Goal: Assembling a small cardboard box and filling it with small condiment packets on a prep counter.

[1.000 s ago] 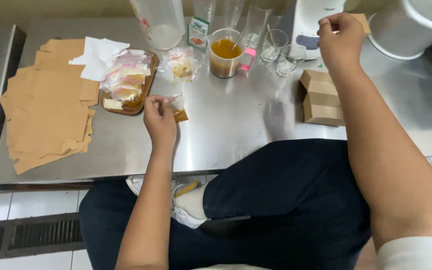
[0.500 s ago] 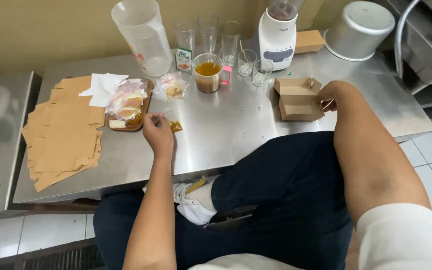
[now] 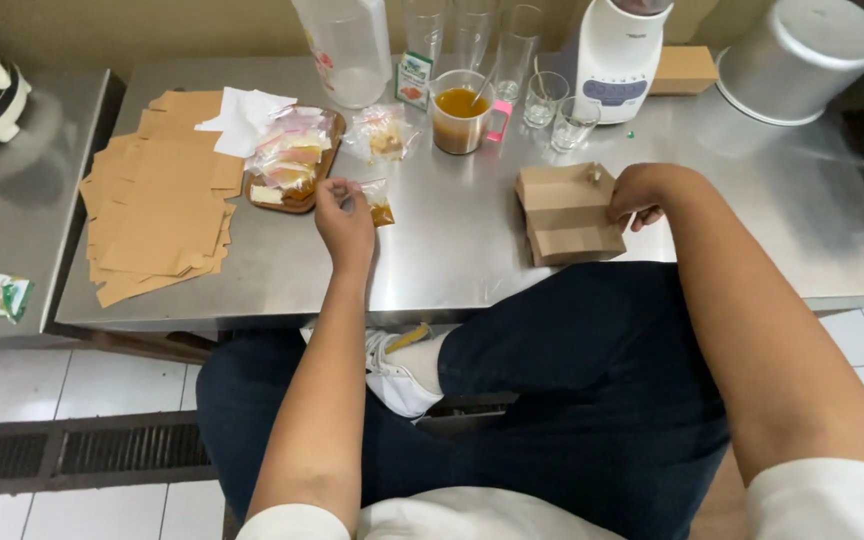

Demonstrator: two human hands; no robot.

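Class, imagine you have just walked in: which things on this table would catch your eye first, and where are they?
The left hand holds a small clear packet with brown filling near the table's middle, beside a wooden tray of wrapped snacks. The right hand grips a stack of folded brown boxes. Flat brown paper sheets spread at the left, and a cup of orange drink stands behind.

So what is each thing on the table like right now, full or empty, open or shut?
Left hand: grip pinching a small bag.
Small bag: clear, brown filling at the bottom, touching the table.
Right hand: grip on the edge of the folded boxes.
Folded boxes: flat, stacked.
Cup: nearly full of orange-brown liquid.
Small glasses: upright, empty.
Brown paper sheets: lying flat, overlapping.
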